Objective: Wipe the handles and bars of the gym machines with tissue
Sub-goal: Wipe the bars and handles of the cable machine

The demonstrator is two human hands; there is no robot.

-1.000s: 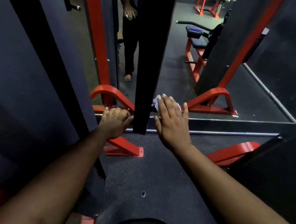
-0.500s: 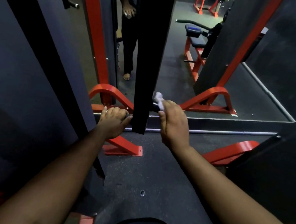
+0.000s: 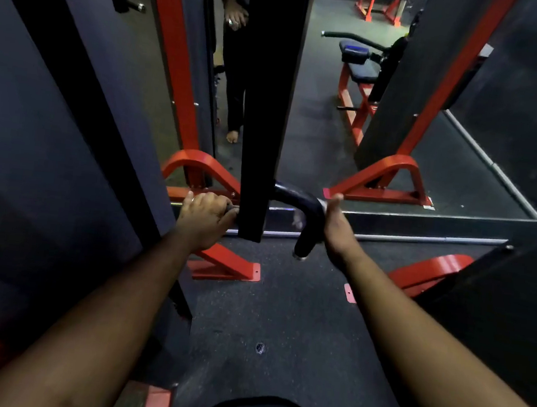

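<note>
My left hand [image 3: 204,218], left of centre in the frame, is curled tight around the handle's near-side grip [image 3: 230,208], steadying it against the black upright [image 3: 265,130]. Right of that post the curved black handle [image 3: 305,220] bends down, and my right hand [image 3: 337,227] lies along its outer side, fingers straight. The tissue [image 3: 298,221] shows only as a pale smear on the bend (I cannot tell how much is under my palm). I judge I am mid-wipe on this handle; next I should wrap the tissue round the bend and draw it to the tip. Below is dark speckled floor [image 3: 281,320]; a mirror [image 3: 381,155] fills the upper right, showing red frames.
</note>
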